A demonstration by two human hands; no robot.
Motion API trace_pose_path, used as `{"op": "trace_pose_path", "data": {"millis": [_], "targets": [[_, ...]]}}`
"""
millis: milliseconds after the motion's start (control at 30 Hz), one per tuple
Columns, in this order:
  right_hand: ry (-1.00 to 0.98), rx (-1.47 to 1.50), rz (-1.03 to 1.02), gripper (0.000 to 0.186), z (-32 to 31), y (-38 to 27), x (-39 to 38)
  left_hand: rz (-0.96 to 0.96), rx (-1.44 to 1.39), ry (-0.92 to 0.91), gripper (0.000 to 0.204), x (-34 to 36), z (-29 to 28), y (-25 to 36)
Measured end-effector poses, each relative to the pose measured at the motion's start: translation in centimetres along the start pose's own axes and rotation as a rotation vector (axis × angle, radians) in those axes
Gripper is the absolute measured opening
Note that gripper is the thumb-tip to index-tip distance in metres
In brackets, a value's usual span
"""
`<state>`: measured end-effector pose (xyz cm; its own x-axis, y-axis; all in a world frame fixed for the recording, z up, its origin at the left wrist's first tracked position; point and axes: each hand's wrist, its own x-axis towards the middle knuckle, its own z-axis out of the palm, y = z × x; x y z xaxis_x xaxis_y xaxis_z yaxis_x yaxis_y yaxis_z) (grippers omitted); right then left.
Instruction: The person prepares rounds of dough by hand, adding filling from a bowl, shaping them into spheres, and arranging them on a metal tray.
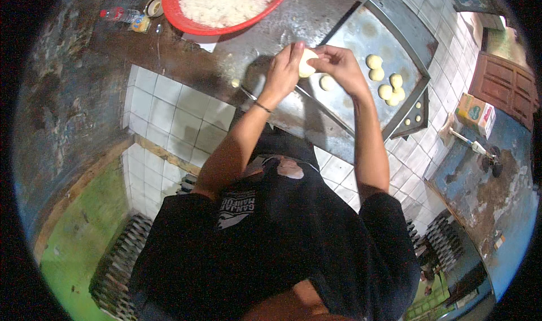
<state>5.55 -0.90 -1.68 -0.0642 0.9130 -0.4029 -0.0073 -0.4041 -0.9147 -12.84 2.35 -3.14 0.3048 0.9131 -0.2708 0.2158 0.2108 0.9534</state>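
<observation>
One dough ball [306, 65] is gripped by my left hand [282, 71] and right hand [342, 67]; others [385, 92] lie to their right.

Basin [223, 31] ahead, tray [350, 42] to the right, dough piece [306, 64] between left hand [283, 67] and right hand [341, 67].
On the table [189, 56], a bottle [119, 14] lies left of the basin; the hands meet near the tray's left side. In the tray, a lone dough ball [327, 83] sits near the right hand, a dough-ball cluster [385, 91] farther right.
</observation>
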Motion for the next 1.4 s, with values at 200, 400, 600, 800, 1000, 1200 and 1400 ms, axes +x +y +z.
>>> {"op": "trace_pose_path", "data": {"millis": [200,400,600,800,1000,1200,1400], "targets": [[0.609,0.103,-0.470,0.019,13.8,-4.4,2.9,0.228,-0.318,0.282,0.056,2.5,-4.2,3.5],[0.487,0.257,-0.176,0.036,16.9,-9.9,8.0,0.046,-0.695,0.027,0.038,3.0,-14.7,6.4],[-0.211,-0.140,-0.196,0.027,21.4,-17.2,9.1,0.366,-0.295,-0.255,0.032,4.3,-24.0,-0.1],[0.028,-0.899,-0.320,0.035,21.7,-11.4,21.3,0.374,-0.050,-0.059,0.051,3.1,-28.6,-1.6],[-0.093,-1.603,-0.420,0.019,22.0,-1.1,30.1,0.131,0.028,0.095,0.038,4.9,-33.6,-2.7],[-0.091,-1.282,-0.222,0.023,21.6,-1.5,31.0,0.025,-0.131,0.176,0.037,5.1,-35.1,-4.9],[-0.227,-0.358,0.044,0.028,19.2,-7.6,25.7,0.051,-0.095,0.106,0.038,6.3,-32.9,-4.5]]}}
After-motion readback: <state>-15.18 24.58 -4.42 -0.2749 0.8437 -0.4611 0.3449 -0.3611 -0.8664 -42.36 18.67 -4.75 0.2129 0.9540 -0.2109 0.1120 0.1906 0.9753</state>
